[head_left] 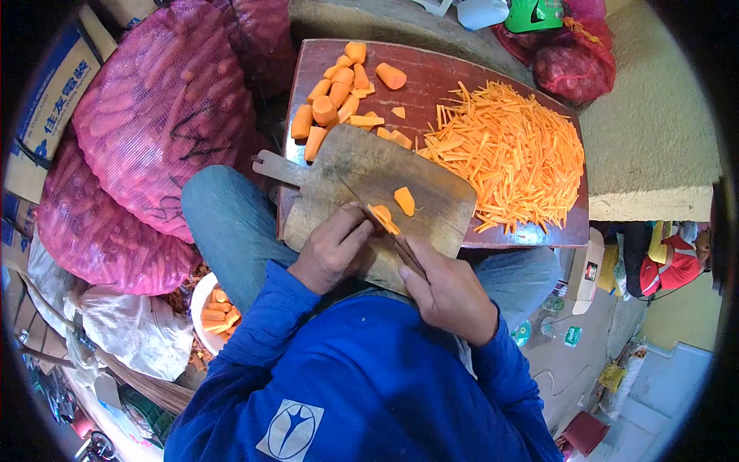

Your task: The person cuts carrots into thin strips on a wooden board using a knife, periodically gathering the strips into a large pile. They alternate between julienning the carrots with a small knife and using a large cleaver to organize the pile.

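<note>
My right hand (pixel 454 296) grips the handle of a kitchen knife (pixel 403 252), whose blade slants up and left across a worn wooden cutting board (pixel 346 158). Curled fingers of my left hand (pixel 332 250) press down close by the blade, on a carrot piece mostly hidden by them. Cut carrot slices (pixel 384 219) lie against the blade's right side. Another flat carrot slice (pixel 404 201) rests farther right on the board. Behind it, peeled carrot chunks (pixel 325 110) sit at the table's left, and a large heap of carrot sticks (pixel 508 158) covers its right.
The board lies over the near edge of a dark red table (pixel 427 69), by my knees. Pink mesh sacks (pixel 165 115) crowd the left. A white bucket (pixel 202 308) of carrot pieces stands below them. A low concrete ledge (pixel 647 204) runs along the right.
</note>
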The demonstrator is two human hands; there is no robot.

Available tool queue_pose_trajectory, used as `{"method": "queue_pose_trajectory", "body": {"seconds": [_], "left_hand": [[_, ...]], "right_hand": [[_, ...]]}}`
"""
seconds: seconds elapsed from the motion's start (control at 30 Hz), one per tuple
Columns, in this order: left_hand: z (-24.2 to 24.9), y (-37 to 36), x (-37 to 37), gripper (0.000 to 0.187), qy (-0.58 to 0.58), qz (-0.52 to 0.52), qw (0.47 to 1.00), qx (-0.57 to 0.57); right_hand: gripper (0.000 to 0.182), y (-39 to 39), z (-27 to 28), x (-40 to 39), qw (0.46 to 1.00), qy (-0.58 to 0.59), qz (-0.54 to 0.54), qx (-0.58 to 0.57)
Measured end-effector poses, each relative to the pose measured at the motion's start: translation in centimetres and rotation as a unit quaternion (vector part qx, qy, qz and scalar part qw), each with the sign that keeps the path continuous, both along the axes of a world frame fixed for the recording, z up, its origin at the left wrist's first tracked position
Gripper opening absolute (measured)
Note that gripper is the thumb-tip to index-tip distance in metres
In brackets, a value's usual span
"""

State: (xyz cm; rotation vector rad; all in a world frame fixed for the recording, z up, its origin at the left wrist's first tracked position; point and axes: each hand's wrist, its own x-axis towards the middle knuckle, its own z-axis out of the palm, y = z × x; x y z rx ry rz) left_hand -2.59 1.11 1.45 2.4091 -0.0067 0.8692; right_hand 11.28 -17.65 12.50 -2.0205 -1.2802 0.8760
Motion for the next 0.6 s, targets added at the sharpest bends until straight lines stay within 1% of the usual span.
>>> {"method": "queue_pose_trajectory", "body": {"seconds": [0.07, 0.1, 0.17, 0.3, 0.37, 0.4, 0.47, 0.53, 0.6], "left_hand": [[0.5, 0.0, 0.1, 0.05, 0.008, 0.003, 1.0, 0.004], [0.5, 0.0, 0.1, 0.05, 0.008, 0.004, 1.0, 0.003], [0.5, 0.2, 0.0, 0.05, 0.013, -0.009, 1.0, 0.001], [0.1, 0.2, -0.4, 0.048, 0.021, -0.007, 1.0, 0.01], [0.1, 0.4, -0.5, 0.046, 0.017, -0.01, 0.999, 0.032], [0.2, 0.3, -0.4, 0.046, 0.018, -0.01, 0.999, 0.032], [0.6, 0.1, -0.1, 0.043, 0.003, -0.003, 1.0, 0.014], [0.5, -0.1, 0.3, 0.043, -0.003, 0.001, 1.0, 0.013], [0.1, -0.2, 0.3, 0.043, -0.006, 0.009, 1.0, 0.017]], "right_hand": [[0.046, -0.7, 0.5, -0.5, 0.999, -0.044, 0.008, -0.025], [0.046, -1.1, 0.7, -0.6, 0.999, -0.044, 0.009, -0.026], [0.043, -1.6, 1.0, -0.7, 0.998, -0.051, 0.016, 0.013], [0.043, -1.8, 1.2, -0.7, 0.999, -0.033, 0.024, -0.005], [0.041, -1.5, 0.9, -0.7, 0.999, -0.023, 0.024, 0.009], [0.041, -1.2, 0.7, -0.8, 0.999, -0.023, 0.024, 0.009], [0.045, -0.2, -0.2, -0.8, 0.999, -0.016, 0.005, -0.041], [0.045, 0.9, -2.7, -0.4, 0.999, -0.029, 0.008, -0.038], [0.046, 1.6, -3.3, 0.1, 0.999, -0.039, 0.014, -0.03]]}}
